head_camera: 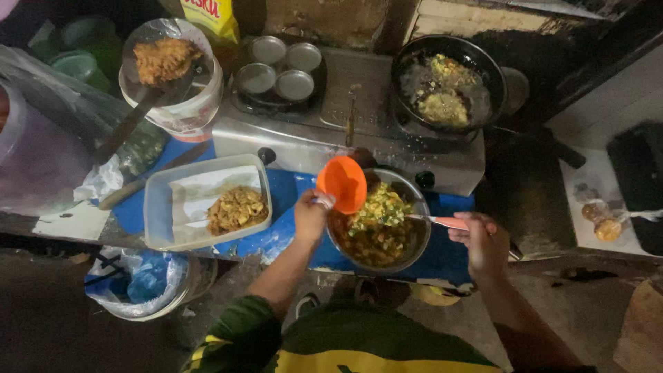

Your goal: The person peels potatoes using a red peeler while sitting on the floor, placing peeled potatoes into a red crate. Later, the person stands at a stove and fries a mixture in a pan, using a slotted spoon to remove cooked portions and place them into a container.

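My left hand (310,216) holds a small orange cup (342,183) tilted over the left rim of a metal bowl (422,231). The bowl holds a chopped yellow, green and brown mixture (376,224). My right hand (483,242) grips the orange handle of a spoon (442,222) whose metal end reaches into the bowl from the right. The bowl stands on a blue surface (283,190) at the front edge of the counter.
A clear plastic tray (157,207) with fried pieces lies left of the bowl. Behind stands a steel two-burner stove (331,114); a black pan (407,65) of frying food sits on its right, a small mould pan (280,65) on its left. A white bucket (197,114) holds fritters on a skimmer.
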